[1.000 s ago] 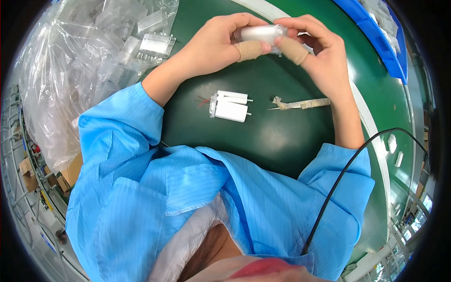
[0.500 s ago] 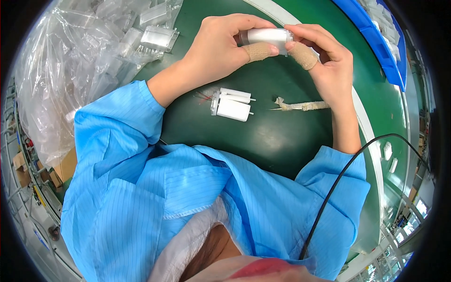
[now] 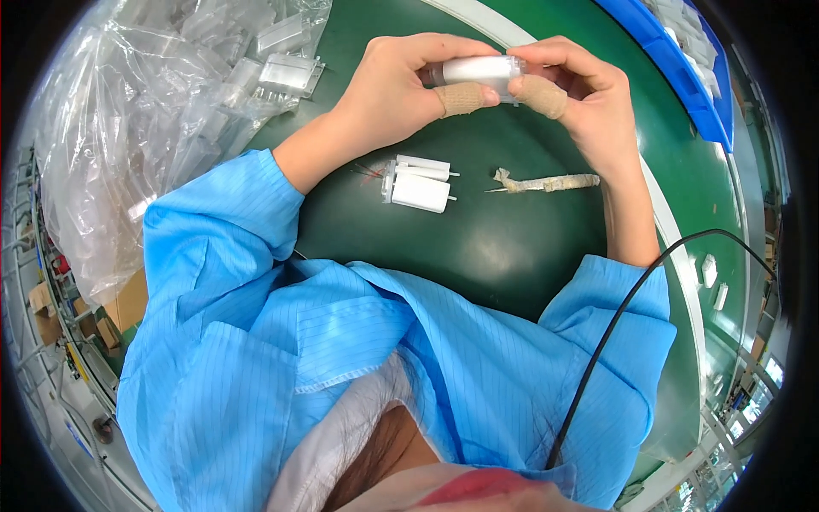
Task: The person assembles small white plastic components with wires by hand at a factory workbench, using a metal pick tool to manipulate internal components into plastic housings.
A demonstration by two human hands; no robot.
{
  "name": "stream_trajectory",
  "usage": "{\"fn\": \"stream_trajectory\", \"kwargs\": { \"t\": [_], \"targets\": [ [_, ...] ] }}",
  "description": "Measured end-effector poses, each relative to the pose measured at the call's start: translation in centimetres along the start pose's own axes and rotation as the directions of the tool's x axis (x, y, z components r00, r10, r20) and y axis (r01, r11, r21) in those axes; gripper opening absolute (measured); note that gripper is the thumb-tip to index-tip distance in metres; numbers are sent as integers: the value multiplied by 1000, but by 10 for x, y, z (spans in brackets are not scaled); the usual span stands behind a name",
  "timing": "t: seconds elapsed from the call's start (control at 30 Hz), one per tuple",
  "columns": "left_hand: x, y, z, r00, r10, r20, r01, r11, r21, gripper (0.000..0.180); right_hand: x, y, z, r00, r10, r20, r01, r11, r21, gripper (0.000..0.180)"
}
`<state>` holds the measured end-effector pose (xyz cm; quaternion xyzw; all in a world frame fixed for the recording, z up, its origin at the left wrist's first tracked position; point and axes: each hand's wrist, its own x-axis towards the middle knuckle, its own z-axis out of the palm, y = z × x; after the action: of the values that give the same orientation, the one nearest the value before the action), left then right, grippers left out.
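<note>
My left hand (image 3: 401, 90) and my right hand (image 3: 589, 98) together hold a small white cylindrical part (image 3: 476, 70) above the dark green mat (image 3: 478, 247). Both thumbs wear tan tape and press on the part from below, my fingers curl over its top. Just below the hands, two more white cylindrical parts (image 3: 418, 183) with thin pins and red wires lie side by side on the mat. To their right lies a tan tape-wrapped tool (image 3: 546, 182) with a pointed tip.
A large clear plastic bag (image 3: 145, 128) with several clear plastic pieces fills the left. A blue tray (image 3: 674, 60) stands at the upper right beyond a white strip. A black cable (image 3: 614, 341) runs over my right sleeve.
Both hands have drifted slightly up and to the right with the white part held between them. The parts and tool on the mat stay put.
</note>
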<state>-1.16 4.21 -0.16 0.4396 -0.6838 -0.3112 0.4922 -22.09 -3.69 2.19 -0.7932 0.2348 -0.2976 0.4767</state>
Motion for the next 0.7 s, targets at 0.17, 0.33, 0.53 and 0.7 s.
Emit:
{"fn": "stream_trajectory", "kwargs": {
  "t": [0.17,0.33,0.53,0.7],
  "targets": [
    [15,-18,8,986,150,-78,-169,903,-394,53,3,16,1,915,373,-154,-103,585,805,67],
    [35,-56,6,645,757,-101,-763,630,-148,46,1,1,36,958,161,237,-264,178,948,70],
    [7,0,7,971,233,-54,-217,953,211,61,-1,6,30,934,357,0,-225,589,776,59],
    [3,-8,8,991,-18,133,16,1000,15,94,0,-17,22,984,44,-174,-87,966,-244,76]
  ]
}}
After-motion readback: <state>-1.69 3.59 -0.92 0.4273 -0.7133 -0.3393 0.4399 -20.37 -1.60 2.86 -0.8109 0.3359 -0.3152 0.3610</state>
